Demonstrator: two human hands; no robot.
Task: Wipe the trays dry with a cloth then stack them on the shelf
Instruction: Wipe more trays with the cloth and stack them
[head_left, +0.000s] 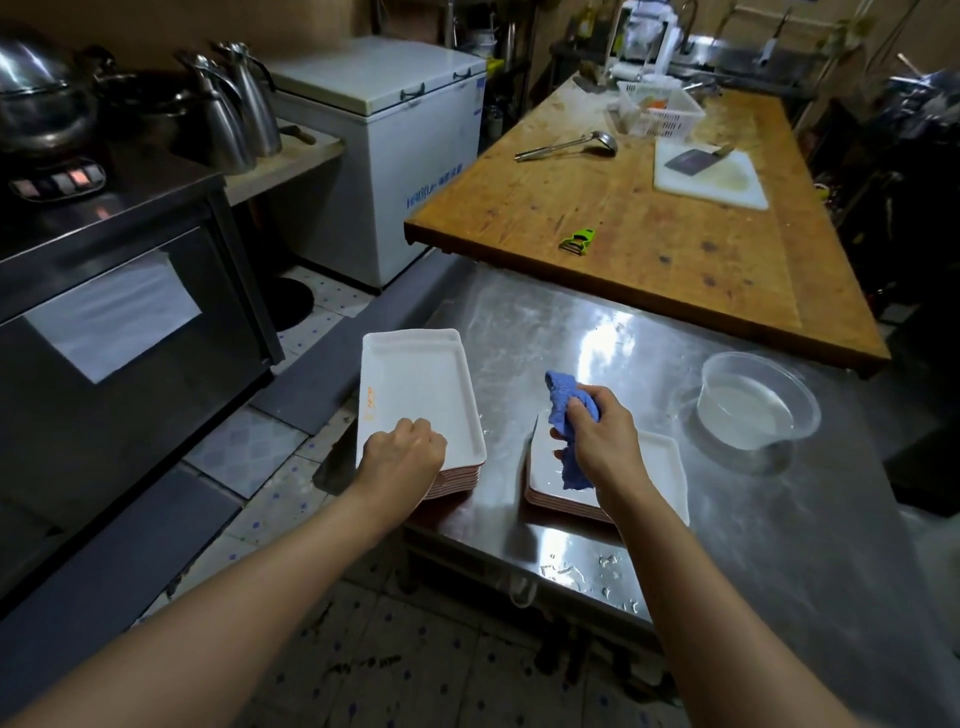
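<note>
two stacks of white rectangular trays sit at the near left end of the steel table (727, 519). the left stack (415, 395) has its long axis running near-to-far, tilted a bit so the far end leans left, and its left side hangs out past the table's left edge over the tiled floor (270, 467). the left hand (402, 449) is on the near end of the top tray, fingers curled over its near rim, gripping it. the right stack (660, 467) sits just beside it with a thin strip of bare steel between them, close to the table's near edge; it's mostly covered by the arm so i can't tell which way its long side runs. the right hand (597, 431) hovers over that stack, fingers clamped around a bunched blue cloth (569, 410), a tail of it hanging down onto the top tray. to the right there's a clear plastic tub (756, 400) with water in it, well apart from the trays, with shiny steel between. water drops sit near the table's near edge. farther back a wooden table (649, 223) overlaps the steel one, with a green peeler (577, 241) near its near edge.
</note>
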